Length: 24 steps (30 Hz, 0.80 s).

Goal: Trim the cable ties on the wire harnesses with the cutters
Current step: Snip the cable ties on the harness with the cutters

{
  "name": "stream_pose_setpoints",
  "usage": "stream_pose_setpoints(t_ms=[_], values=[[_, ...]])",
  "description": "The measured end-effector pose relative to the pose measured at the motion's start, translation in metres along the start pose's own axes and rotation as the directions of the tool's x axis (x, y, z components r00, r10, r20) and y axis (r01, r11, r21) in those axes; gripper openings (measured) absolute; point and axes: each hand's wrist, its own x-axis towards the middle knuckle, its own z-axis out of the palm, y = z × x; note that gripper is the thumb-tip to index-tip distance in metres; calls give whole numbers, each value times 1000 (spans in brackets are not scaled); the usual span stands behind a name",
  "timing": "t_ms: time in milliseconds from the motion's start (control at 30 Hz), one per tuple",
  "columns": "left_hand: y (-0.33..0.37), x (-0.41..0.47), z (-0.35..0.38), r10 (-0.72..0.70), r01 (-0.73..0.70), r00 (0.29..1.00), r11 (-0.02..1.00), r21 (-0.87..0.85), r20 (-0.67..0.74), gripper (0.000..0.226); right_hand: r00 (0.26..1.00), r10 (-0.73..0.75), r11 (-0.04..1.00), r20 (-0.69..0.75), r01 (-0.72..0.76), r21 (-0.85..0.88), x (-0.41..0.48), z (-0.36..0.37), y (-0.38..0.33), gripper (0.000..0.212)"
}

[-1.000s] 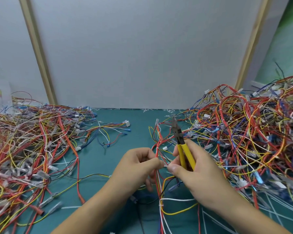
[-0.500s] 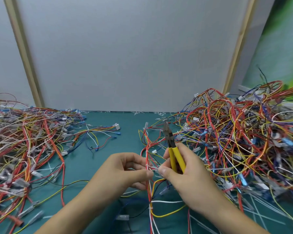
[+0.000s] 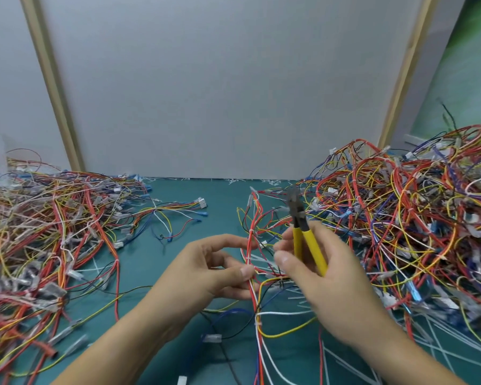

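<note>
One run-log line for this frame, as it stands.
left hand: pinches harness | right hand: grips cutters, tip up, not cutting | left pile, right pile: on mat

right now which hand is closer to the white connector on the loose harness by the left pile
Left. The left hand is toward the person from the white connector, slightly right of it; the right hand, gripping the cutters, is much farther right.

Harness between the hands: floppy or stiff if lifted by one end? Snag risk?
Probably floppy: the harness curves and sags below the left hand. Likely light; the fingers alone seem to pinch it. May snag, since its loops reach toward the right pile.
</note>
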Motion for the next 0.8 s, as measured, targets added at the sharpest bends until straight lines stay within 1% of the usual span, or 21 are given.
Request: stream_pose_setpoints(t_ms=[33,100,200,233,267,300,333,367,400,467,533,600,633,667,700,733,767,800], values=[[0,1,-1,8,-8,1000,1000,7,-16,26,999,-33,999,-34,33,-3,-1,-1,-4,11],[-1,1,-2,27,-26,999,999,26,-40,26,993,-91,996,-80,92,17,-3,-5,-14,22],[-2,3,-3,50,-47,997,998,48,-63,27,981,-166,973,-97,179,145,-9,-10,-26,34],[-3,3,-3,57,-54,996,997,51,-69,29,984,-165,963,-74,177,202,-10,-11,-29,35],[-3,3,-4,64,-60,995,997,53,-74,29,990,-139,956,-30,142,255,-11,-11,-31,35],[-3,4,-4,69,-65,995,996,54,-76,30,996,-89,953,27,78,291,-10,-11,-32,36],[-4,4,-5,71,-67,995,996,58,-75,30,997,-35,954,72,12,301,-9,-11,-31,37],[-4,4,-5,73,-68,995,995,67,-71,31,997,0,956,81,-24,292,-8,-12,-31,38],[-4,4,-5,74,-69,995,994,80,-67,30,999,-1,961,43,-11,277,-7,-14,-30,41],[-3,4,-6,83,-76,994,993,91,-77,29,994,-70,957,-84,90,277,-4,-21,-31,43],[-3,5,-7,102,-91,989,990,108,-107,28,978,-116,918,-172,172,358,-1,-28,-32,44],[-4,7,-8,123,-103,982,984,144,-141,27,964,-150,882,-218,230,411,-1,-30,-31,48],[-5,7,-9,131,-107,979,982,153,-157,27,965,-159,874,-209,236,424,-2,-28,-32,50],[-5,7,-9,137,-111,976,982,155,-171,27,974,-151,871,-167,211,443,-3,-26,-33,52],[-6,8,-9,141,-114,973,982,153,-181,27,990,-101,878,-97,134,460,-3,-22,-34,52],[-7,8,-9,146,-118,971,982,150,-190,27,1000,-9,894,-3,10,447,-4,-18,-35,50],[-7,9,-9,152,-124,968,982,144,-200,27,988,112,910,106,-145,390,-5,-13,-35,47],[-7,9,-9,159,-132,964,982,136,-212,27,950,234,909,208,-289,300,-7,-9,-31,45]])
